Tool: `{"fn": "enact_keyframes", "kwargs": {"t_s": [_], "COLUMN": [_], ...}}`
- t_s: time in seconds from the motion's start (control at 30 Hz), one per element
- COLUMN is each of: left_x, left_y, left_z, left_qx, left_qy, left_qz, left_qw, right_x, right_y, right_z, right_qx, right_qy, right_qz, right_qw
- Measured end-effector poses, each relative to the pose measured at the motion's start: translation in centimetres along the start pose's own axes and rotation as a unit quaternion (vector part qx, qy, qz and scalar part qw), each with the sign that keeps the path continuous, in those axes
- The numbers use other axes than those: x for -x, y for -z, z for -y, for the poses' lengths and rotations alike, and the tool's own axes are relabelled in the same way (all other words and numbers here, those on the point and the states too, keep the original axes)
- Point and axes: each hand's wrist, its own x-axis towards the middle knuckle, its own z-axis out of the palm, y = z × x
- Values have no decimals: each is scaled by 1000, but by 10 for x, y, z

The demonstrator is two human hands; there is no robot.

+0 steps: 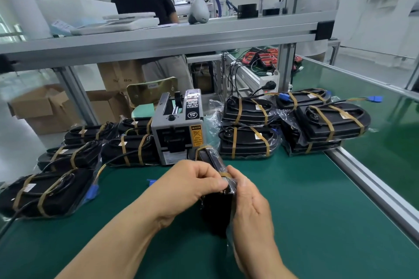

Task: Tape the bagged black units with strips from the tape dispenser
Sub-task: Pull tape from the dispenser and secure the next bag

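left hand (192, 186) pinches the tape strip (225, 174) onto the bagged black unit (216, 207), held on edge just 6 o'clock of the tape dispenser (176, 136); right hand (251, 206) grips the unit's 3 o'clock side. risk imo: unit slides in its slick wrap under the pinch, so strip creases or sticks to itself.

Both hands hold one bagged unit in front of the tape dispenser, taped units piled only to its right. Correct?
No. Head view: taped units are piled on both sides of the tape dispenser, left pile and right pile. Left hand and right hand do hold one bagged unit in front of it.
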Motion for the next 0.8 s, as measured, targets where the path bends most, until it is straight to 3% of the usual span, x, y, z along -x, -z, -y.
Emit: {"fn": "enact_keyframes", "kwargs": {"t_s": [0.8], "left_x": [-5], "left_y": [0], "left_z": [9], "left_qx": [-94], "left_qy": [-25], "left_qz": [-54], "left_qw": [994], "right_x": [7], "right_y": [1], "right_z": [11], "right_qx": [8], "right_qy": [7], "right_qz": [23], "right_qw": [1000]}}
